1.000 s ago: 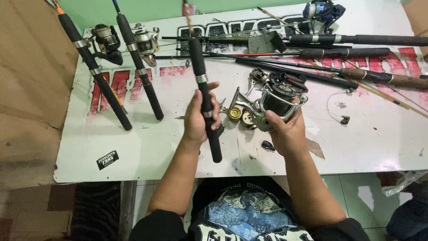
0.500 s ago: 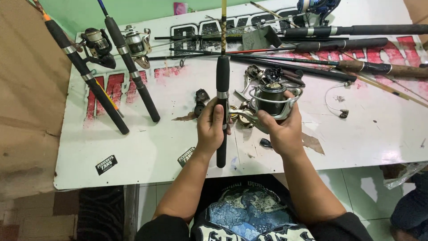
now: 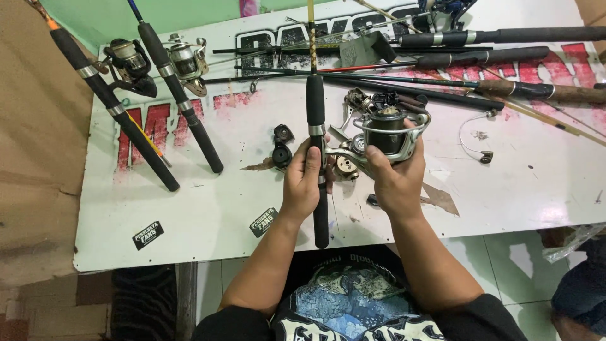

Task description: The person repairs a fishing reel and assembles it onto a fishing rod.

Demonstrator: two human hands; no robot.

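My left hand point(image 3: 305, 180) grips the black handle of a fishing rod point(image 3: 317, 120) that points straight away from me over the white table point(image 3: 214, 208). My right hand point(image 3: 394, 177) holds a silver and black spinning reel point(image 3: 386, 129) pressed against the rod's reel seat, just right of my left hand. The reel's foot is hidden between my fingers and the rod. A small black reel part point(image 3: 281, 151) lies on the table just left of the rod.
Two black rods with reels point(image 3: 129, 60) point(image 3: 183, 60) lie at the left. Several more rods point(image 3: 480, 60) lie across the table's far right. A small swivel on a line point(image 3: 485, 156) sits right of the reel. Cardboard point(image 3: 31, 158) is at the left.
The rod has swung from a leftward tilt to pointing straight away from me. The reel has come up against the rod's handle.
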